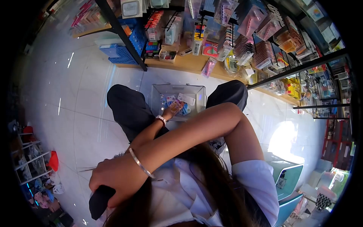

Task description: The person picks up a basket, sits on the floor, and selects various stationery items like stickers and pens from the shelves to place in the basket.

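Observation:
My left hand (pixel 172 110), with a pale watch (pixel 161 119) and a dark red bracelet at its wrist, reaches into a clear plastic bin (pixel 155 94) on the floor between my knees. Its fingers are closed at a small pinkish packet; their tips are hard to make out. Around it in the bin lie a white printed packet (pixel 186 99) and several blue-and-white packets (pixel 185 109). My right arm, with a silver bangle (pixel 140 163), crosses my body to the lower left. There my right hand (pixel 109 181) is closed round a smooth black object (pixel 100 202), only partly visible.
Ahead stands a wooden-based shelf (pixel 177 59) hung with many packaged goods, with black metal posts (pixel 126 41). A blue basket (pixel 123 53) sits at its left. A teal bin (pixel 289 178) is to my right, and a white rack (pixel 34 162) at far left.

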`<act>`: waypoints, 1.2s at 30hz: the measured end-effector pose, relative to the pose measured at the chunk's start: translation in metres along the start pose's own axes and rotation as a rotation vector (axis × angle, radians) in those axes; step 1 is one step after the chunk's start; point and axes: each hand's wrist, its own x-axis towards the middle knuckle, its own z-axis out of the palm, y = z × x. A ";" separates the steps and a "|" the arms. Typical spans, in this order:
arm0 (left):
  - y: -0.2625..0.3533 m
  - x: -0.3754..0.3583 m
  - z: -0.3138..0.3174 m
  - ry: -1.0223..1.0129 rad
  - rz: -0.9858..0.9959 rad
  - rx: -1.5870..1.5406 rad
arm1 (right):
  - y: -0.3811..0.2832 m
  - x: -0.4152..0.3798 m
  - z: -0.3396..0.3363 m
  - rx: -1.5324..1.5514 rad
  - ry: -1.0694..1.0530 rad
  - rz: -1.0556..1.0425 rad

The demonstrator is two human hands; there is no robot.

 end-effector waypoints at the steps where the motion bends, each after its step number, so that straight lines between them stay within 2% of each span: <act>1: -0.016 0.008 0.010 0.031 0.164 0.173 | -0.004 0.004 0.006 -0.140 0.041 -0.107; 2: -0.029 0.015 0.018 0.065 0.328 0.345 | -0.009 0.008 0.012 -0.282 0.079 -0.214; 3: -0.039 0.023 0.023 0.101 0.493 0.518 | -0.017 0.013 0.017 -0.276 0.034 -0.208; 5: -0.028 0.026 0.017 0.139 0.660 0.691 | -0.026 0.024 0.029 -0.288 0.050 -0.228; 7: -0.010 0.029 0.004 0.103 0.745 0.789 | -0.024 0.042 0.047 -0.302 0.067 -0.253; 9: 0.003 0.029 -0.004 0.013 0.746 0.787 | -0.019 0.074 0.069 0.063 -0.056 -0.312; 11: 0.009 0.029 -0.006 -0.082 0.727 0.727 | -0.029 0.100 0.084 -0.070 -0.263 -0.355; 13: 0.024 0.026 -0.008 -0.196 0.664 0.586 | -0.029 0.107 0.093 -0.208 -0.343 -0.374; 16: 0.040 0.022 -0.035 -0.303 0.524 0.203 | -0.031 0.086 0.080 -0.474 -0.311 -0.333; 19: 0.095 0.021 -0.031 -0.389 0.399 -0.177 | -0.037 0.045 0.046 -0.839 -0.209 -0.231; 20: 0.112 0.015 -0.033 -0.396 0.376 -0.282 | -0.036 0.028 0.031 -0.880 -0.106 -0.192; 21: 0.124 0.011 -0.044 -0.419 0.356 -0.362 | -0.048 -0.008 -0.004 -0.564 0.100 -0.248; 22: 0.135 0.010 -0.058 -0.436 0.340 -0.395 | -0.039 -0.038 -0.036 -0.373 0.245 -0.278; 24: 0.158 -0.007 -0.085 -0.477 0.315 -0.375 | -0.053 -0.116 -0.095 -0.379 0.477 -0.109; 25: 0.174 -0.016 -0.110 -0.501 0.298 -0.290 | -0.042 -0.162 -0.124 -0.620 0.631 -0.074; 26: 0.189 -0.026 -0.134 -0.526 0.283 -0.204 | -0.045 -0.213 -0.153 -1.131 0.733 -0.020; 27: 0.189 -0.032 -0.153 -0.530 0.288 -0.204 | -0.047 -0.268 -0.172 -1.446 0.937 0.187; 28: 0.184 -0.036 -0.171 -0.508 0.421 0.037 | -0.041 -0.326 -0.193 -1.549 1.225 0.213; 29: 0.185 -0.040 -0.185 -0.480 0.552 0.279 | -0.036 -0.380 -0.209 -1.345 1.721 0.304; 30: 0.194 -0.045 -0.200 -0.482 0.558 0.281 | -0.045 -0.424 -0.215 -1.410 2.044 0.369; 31: 0.208 -0.050 -0.215 -0.542 0.482 0.306 | -0.052 -0.463 -0.221 -1.463 2.307 0.447; 32: 0.220 -0.054 -0.226 -0.603 0.404 0.331 | -0.046 -0.526 -0.239 -1.717 2.384 0.481; 34: 0.245 -0.052 -0.236 -0.627 0.428 0.380 | -0.064 -0.563 -0.241 -1.537 2.490 0.738; 36: 0.268 -0.047 -0.242 -0.641 0.436 0.434 | -0.080 -0.579 -0.247 -1.483 2.582 0.919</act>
